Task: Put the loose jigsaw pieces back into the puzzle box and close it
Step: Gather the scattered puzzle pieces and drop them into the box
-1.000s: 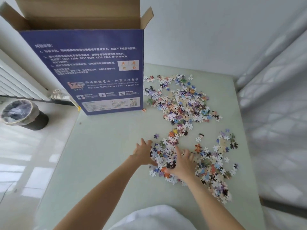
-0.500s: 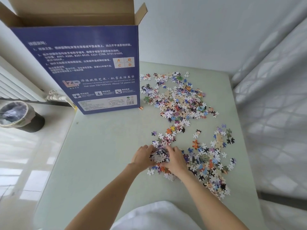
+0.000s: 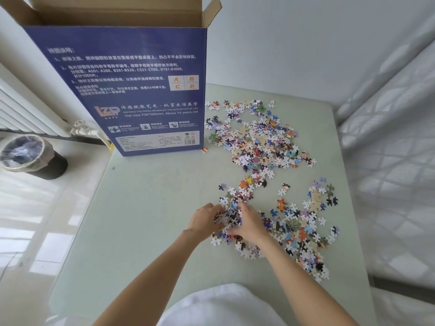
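Observation:
The blue puzzle box [image 3: 131, 90] stands upright at the table's back left, its brown top flaps open. Many loose jigsaw pieces [image 3: 261, 140] lie spread over the right half of the pale green table [image 3: 146, 208], in a far patch and a near patch [image 3: 301, 227]. My left hand [image 3: 202, 221] and my right hand [image 3: 249, 223] cup a heap of pieces [image 3: 229, 215] between them, fingers curled round it, just above the tabletop near the middle.
A black waste bin [image 3: 28, 156] with a plastic liner stands on the floor at the left, below a white radiator [image 3: 26, 109]. A white wall is behind the table, and patterned white fabric [image 3: 388, 161] runs along the right side.
My hands have drawn together from flat and apart on the table, scooping pieces into a heap and lifting it slightly between them.

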`<state>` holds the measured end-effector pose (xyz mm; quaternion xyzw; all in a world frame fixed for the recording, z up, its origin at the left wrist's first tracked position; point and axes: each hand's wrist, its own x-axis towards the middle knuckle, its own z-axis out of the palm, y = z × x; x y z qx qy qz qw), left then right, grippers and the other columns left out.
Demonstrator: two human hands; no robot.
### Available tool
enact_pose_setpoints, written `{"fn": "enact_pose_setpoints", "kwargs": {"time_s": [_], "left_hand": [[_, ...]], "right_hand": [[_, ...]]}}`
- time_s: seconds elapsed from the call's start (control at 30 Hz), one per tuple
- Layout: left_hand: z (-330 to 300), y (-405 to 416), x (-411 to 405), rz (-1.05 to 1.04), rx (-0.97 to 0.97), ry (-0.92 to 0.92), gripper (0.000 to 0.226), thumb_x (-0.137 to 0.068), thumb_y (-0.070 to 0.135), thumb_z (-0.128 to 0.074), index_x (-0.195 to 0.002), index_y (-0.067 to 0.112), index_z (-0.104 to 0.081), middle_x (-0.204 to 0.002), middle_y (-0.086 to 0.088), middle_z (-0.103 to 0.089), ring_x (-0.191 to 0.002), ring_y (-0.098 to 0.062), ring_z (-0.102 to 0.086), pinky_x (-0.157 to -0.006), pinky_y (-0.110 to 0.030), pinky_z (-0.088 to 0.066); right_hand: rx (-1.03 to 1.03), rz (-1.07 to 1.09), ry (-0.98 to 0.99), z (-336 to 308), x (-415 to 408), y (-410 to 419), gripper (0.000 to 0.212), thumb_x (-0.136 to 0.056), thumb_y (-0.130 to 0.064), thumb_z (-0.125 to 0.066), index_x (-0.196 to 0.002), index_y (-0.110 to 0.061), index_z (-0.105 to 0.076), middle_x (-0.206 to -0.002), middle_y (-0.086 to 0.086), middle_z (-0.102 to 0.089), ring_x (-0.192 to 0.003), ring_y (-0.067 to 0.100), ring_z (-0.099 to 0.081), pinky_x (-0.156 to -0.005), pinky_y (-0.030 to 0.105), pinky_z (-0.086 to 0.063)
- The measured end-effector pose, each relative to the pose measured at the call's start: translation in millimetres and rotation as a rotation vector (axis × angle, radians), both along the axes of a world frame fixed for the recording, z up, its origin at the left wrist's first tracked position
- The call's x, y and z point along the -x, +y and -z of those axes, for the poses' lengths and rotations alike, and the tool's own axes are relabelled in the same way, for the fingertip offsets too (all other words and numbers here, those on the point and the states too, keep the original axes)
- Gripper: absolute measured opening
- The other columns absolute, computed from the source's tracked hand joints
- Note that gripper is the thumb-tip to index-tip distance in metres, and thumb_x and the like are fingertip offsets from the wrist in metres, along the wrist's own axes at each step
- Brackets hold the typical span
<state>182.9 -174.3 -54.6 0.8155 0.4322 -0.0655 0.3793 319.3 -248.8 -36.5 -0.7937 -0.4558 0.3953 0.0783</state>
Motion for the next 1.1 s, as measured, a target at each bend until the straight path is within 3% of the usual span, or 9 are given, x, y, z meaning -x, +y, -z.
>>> {"fn": "enact_pose_setpoints", "kwargs": {"time_s": [0.13,0.27,0.47,0.73,0.87,1.1], "left_hand": [[0,2,2,0.016,-0.006,-0.004,0.04,-0.082,0.026,-0.068,-0.121,0.027,-0.055,-0.111,-0.001,-0.058,-0.098,-0.02,-0.058,-0.084,-0.029,-0.047],[0,3,6,0.013,-0.022,-0.006,0.034,-0.085,0.024,-0.065,-0.118,0.026,-0.059,-0.109,-0.001,-0.059,-0.097,-0.021,-0.06,-0.082,-0.028,-0.047],[1,8,11,0.006,-0.061,0.005,0.028,-0.085,0.016,-0.058,-0.112,0.02,-0.064,-0.106,-0.004,-0.065,-0.095,-0.023,-0.062,-0.08,-0.028,-0.045],[4,11,18,-0.112,-0.036,-0.07,0.029,-0.09,0.019,-0.059,-0.118,0.015,-0.062,-0.109,-0.006,-0.066,-0.096,-0.023,-0.062,-0.081,-0.028,-0.047],[4,11,22,-0.214,-0.019,-0.118,0.021,-0.091,0.022,-0.058,-0.109,0.015,-0.065,-0.099,-0.006,-0.069,-0.085,-0.022,-0.063,-0.07,-0.023,-0.043],[-3,14,28,-0.253,0.008,-0.13,0.019,-0.09,0.028,-0.059,-0.104,0.019,-0.066,-0.091,-0.003,-0.071,-0.074,-0.02,-0.064,-0.068,-0.028,-0.049]], "right_hand": [[-0.088,-0.105,-0.087,4,1,2,0.07,-0.074,-0.034,-0.076,-0.131,-0.024,-0.037,-0.129,0.004,-0.046,-0.108,0.021,-0.055,-0.088,0.031,-0.046],[-0.133,-0.131,-0.124,5,-3,4,0.051,-0.078,-0.039,-0.07,-0.12,-0.021,-0.048,-0.121,0.001,-0.055,-0.103,0.018,-0.056,-0.083,0.028,-0.047],[-0.203,-0.053,-0.115,6,-6,7,0.042,-0.08,-0.037,-0.069,-0.117,-0.017,-0.059,-0.116,0.0,-0.062,-0.104,0.017,-0.057,-0.086,0.027,-0.046],[-0.262,0.054,-0.052,3,-12,4,0.032,-0.08,-0.029,-0.071,-0.11,-0.019,-0.066,-0.114,-0.001,-0.064,-0.105,0.015,-0.058,-0.089,0.025,-0.045],[-0.272,0.077,-0.03,1,-14,3,0.029,-0.08,-0.024,-0.072,-0.108,-0.016,-0.067,-0.113,0.001,-0.065,-0.106,0.016,-0.059,-0.09,0.023,-0.042],[-0.306,0.129,0.007,-10,-19,4,0.032,-0.079,-0.025,-0.073,-0.109,-0.012,-0.067,-0.113,0.003,-0.066,-0.108,0.017,-0.059,-0.09,0.02,-0.042]]}}
